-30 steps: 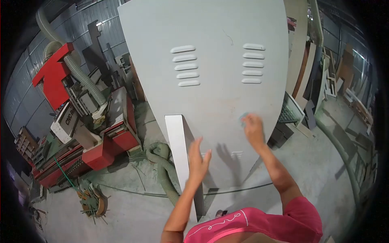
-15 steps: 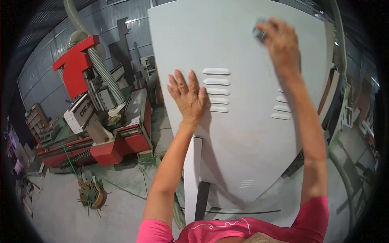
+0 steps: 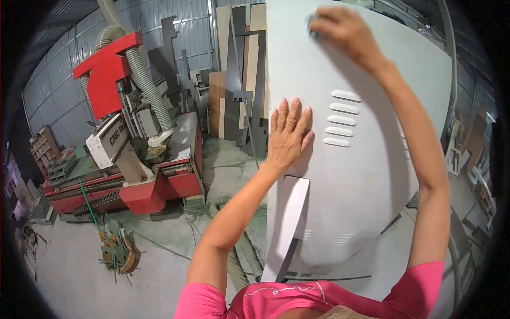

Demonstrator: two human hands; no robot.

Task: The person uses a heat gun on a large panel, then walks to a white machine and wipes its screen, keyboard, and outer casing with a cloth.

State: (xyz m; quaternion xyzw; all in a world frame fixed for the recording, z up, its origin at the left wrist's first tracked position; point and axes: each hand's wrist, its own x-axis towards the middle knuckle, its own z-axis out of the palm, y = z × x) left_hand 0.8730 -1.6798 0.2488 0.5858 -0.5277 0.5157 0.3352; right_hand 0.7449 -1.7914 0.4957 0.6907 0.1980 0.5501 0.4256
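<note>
A large pale grey panel (image 3: 345, 175) with raised vent slots (image 3: 341, 119) stands upright in front of me. My left hand (image 3: 288, 139) lies flat on it, fingers spread, to the left of the slots. Near the panel's top left, my right hand (image 3: 345, 33) is wrapped round a small dark and bluish object (image 3: 313, 26) held against the surface. Fingers and blur hide most of that object, so I cannot make out what it is.
At the left stands a red and white CNC machine (image 3: 146, 194) with a ridged hose (image 3: 146, 87). A basket of scraps (image 3: 119, 252) sits on the floor. Boards (image 3: 228, 85) lean by the back wall, and hoses (image 3: 239, 266) run below the panel.
The panel now appears further right, with its left edge and the boards behind showing. My right hand has moved left across its upper part. My left hand remains flat beside the slots.
</note>
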